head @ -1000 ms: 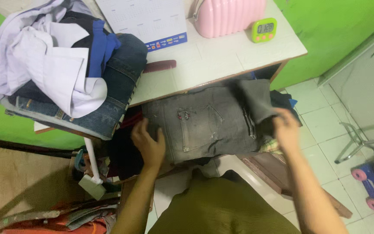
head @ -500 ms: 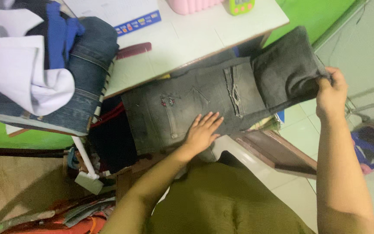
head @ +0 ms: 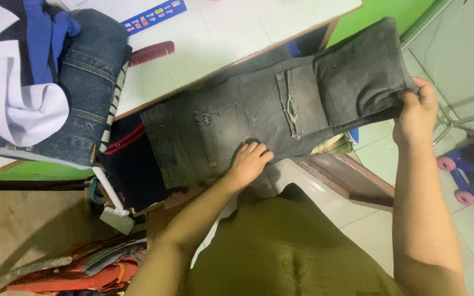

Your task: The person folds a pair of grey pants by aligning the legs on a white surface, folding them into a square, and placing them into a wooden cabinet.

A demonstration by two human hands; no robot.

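A pair of faded grey jeans point(head: 248, 112) lies stretched in front of me, below the edge of the white table point(head: 220, 38), back pocket facing up. My left hand point(head: 249, 160) rests on the jeans near their lower edge, fingers curled against the cloth. My right hand point(head: 416, 109) grips the folded leg end of the jeans and holds it out to the right, above the tiled floor.
A pile of clothes, blue denim point(head: 83, 71) and a white shirt point(head: 12, 104), sits at the table's left end. A dark red comb point(head: 150, 53) and a printed sheet point(head: 149, 12) lie on the table. A toy with pink wheels point(head: 467, 172) stands on the floor at right.
My right hand took hold of the jeans' leg end and pulled it out to the right. My left hand slid from the waistband side to the middle, then curled its fingers.
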